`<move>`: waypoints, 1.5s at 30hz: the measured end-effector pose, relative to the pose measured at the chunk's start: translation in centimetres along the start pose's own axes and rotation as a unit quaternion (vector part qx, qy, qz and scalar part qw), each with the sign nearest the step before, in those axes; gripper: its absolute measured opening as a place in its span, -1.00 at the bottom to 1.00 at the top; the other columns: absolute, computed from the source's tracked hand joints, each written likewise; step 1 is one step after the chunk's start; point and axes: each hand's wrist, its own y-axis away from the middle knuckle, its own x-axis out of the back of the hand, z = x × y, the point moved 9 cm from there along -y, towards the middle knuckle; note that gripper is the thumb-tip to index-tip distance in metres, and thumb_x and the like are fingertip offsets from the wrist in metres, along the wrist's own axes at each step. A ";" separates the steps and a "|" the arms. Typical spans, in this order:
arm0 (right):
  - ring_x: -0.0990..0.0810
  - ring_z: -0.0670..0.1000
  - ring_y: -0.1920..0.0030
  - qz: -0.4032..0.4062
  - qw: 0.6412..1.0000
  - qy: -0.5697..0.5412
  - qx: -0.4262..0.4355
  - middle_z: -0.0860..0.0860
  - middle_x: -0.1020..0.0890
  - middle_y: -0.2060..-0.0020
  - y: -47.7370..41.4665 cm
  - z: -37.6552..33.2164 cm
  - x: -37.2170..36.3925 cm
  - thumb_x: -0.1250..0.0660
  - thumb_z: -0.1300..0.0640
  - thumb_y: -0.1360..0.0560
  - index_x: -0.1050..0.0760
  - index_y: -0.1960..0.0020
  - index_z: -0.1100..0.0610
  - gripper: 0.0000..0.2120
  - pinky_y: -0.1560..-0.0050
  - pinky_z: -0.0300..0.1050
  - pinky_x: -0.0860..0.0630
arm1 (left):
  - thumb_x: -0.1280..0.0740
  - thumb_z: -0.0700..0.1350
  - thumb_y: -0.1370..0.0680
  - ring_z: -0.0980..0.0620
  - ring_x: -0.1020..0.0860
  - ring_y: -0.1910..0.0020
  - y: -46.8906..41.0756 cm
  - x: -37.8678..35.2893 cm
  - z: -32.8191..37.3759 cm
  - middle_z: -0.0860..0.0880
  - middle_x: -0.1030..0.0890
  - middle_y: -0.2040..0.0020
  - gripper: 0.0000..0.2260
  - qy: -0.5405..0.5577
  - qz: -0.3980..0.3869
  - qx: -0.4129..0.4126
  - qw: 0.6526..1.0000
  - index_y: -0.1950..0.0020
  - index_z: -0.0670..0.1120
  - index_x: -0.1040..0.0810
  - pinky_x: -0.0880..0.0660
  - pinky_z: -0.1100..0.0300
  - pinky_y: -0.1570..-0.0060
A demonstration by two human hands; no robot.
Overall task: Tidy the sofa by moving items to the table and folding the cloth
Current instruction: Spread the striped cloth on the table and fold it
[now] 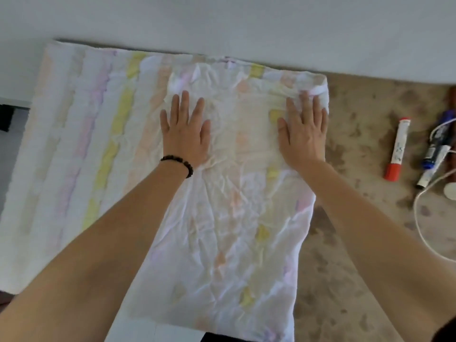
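A white cloth (229,218) with pastel yellow, pink and orange stripes lies spread on a brown mottled surface (357,218). Its right half is folded over and shows a crumpled, paler side. My left hand (186,130), with a dark bead bracelet on the wrist, presses flat on the folded layer near its left edge. My right hand (304,130) presses flat near the cloth's far right corner. All fingers are straight.
On the surface at the right lie a white tube with a red cap (397,149), a dark marker (435,154) and a white cable (419,218). A pale wall (222,21) runs along the far edge. A dark object (6,117) sits at the left edge.
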 end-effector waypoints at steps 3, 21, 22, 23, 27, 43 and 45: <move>0.08 0.24 -0.59 -0.020 0.999 0.002 -0.025 0.14 -0.04 -0.60 -1.4 1.7 -0.4 0.06 -0.15 -0.67 -0.13 -0.60 0.04 -0.45 -0.56 0.22 0.15 | 0.14 0.13 -0.66 -0.12 0.15 -0.58 -5.7 -0.3 -0.6 -0.10 0.11 -0.61 -0.51 -0.016 -0.035 0.028 0.999 -0.59 0.07 0.00 0.14 -0.24 -0.49; -0.07 0.27 -0.57 0.083 0.995 0.053 0.001 0.21 -0.15 -0.57 -2.8 1.2 1.8 0.04 -0.25 -0.65 -0.30 -0.51 0.08 -0.41 -0.54 0.31 0.05 | 0.19 0.24 -0.62 -0.14 0.12 -0.58 -8.3 1.0 -1.6 -0.14 0.11 -0.61 -0.42 -0.072 0.009 0.002 0.997 -0.60 0.04 0.04 0.15 -0.24 -0.49; -0.08 0.27 -0.57 0.086 0.995 0.059 0.013 0.21 -0.15 -0.57 -2.4 0.7 2.0 0.06 -0.21 -0.67 -0.30 -0.51 0.08 -0.44 -0.53 0.32 0.04 | 0.17 0.22 -0.64 -0.17 0.08 -0.57 -7.0 1.6 -1.1 -0.17 0.07 -0.60 -0.43 -0.063 0.033 0.006 0.997 -0.59 0.01 -0.01 0.13 -0.25 -0.48; -0.09 0.26 -0.57 0.088 0.994 0.063 0.025 0.21 -0.16 -0.57 -1.7 0.2 2.1 0.07 -0.17 -0.69 -0.30 -0.51 0.08 -0.47 -0.53 0.33 0.01 | 0.14 0.19 -0.65 -0.19 0.04 -0.57 -5.0 2.3 -0.5 -0.19 0.02 -0.60 -0.45 -0.042 0.062 0.007 0.997 -0.59 -0.02 -0.07 0.10 -0.24 -0.49; -0.18 0.27 -0.55 0.128 0.991 0.008 0.036 0.24 -0.25 -0.53 6.3 -2.0 2.3 -0.07 -0.08 -0.69 -0.38 -0.48 0.11 -0.56 -0.51 0.31 -0.10 | 0.03 0.14 -0.67 -0.19 -0.07 -0.56 6.8 1.4 0.8 -0.19 -0.11 -0.58 -0.50 0.040 0.084 -0.014 0.996 -0.55 -0.04 -0.22 0.03 -0.19 -0.49; 0.08 0.25 -0.59 -0.058 0.996 0.033 -0.061 0.22 0.02 -0.60 33.7 -5.2 -5.7 0.05 -0.26 -0.64 -0.01 -0.62 0.03 -0.36 -0.55 0.26 0.07 | 0.15 0.24 -0.62 -0.17 0.18 -0.57 26.2 -6.4 -7.8 -0.17 0.14 -0.60 -0.42 0.013 -0.046 -0.022 0.999 -0.60 0.04 0.06 0.19 -0.29 -0.47; 0.09 0.25 -0.59 -0.044 0.994 0.019 -0.096 0.24 0.04 -0.59 35.6 -5.2 -5.2 0.07 -0.26 -0.65 0.00 -0.62 0.05 -0.36 -0.56 0.26 0.09 | 0.11 0.22 -0.64 -0.18 0.13 -0.57 29.5 -6.1 -7.9 -0.20 0.11 -0.60 -0.44 0.024 -0.019 -0.036 0.999 -0.60 0.02 0.01 0.14 -0.29 -0.47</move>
